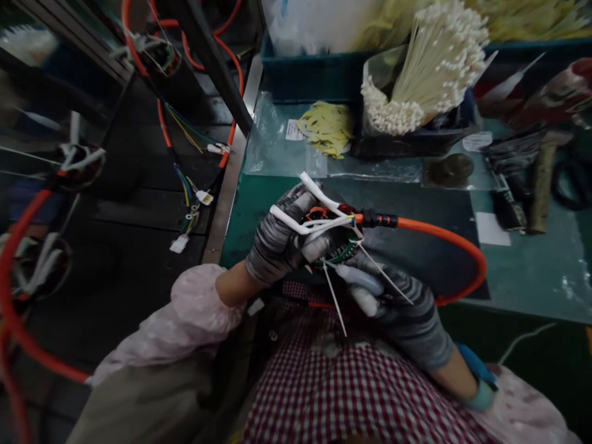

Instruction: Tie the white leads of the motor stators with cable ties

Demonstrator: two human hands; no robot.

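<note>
Near the table's front edge, my left hand, in a grey striped glove, grips a motor stator with a green inner rim and copper windings. White sleeved leads curve over its top and join a thick orange cable. Two thin white cable ties dangle from the ring toward me. My right hand, also gloved, is closed around a small tool with a pale translucent handle. The tool's thin tip points at the stator's lower edge; whether it touches is unclear.
A bundle of white cable ties stands in a dark box behind. Yellow strips lie beside it on plastic sheeting. A hammer rests at right. More stators with orange cables sit on the dark rack at left, beside a metal post.
</note>
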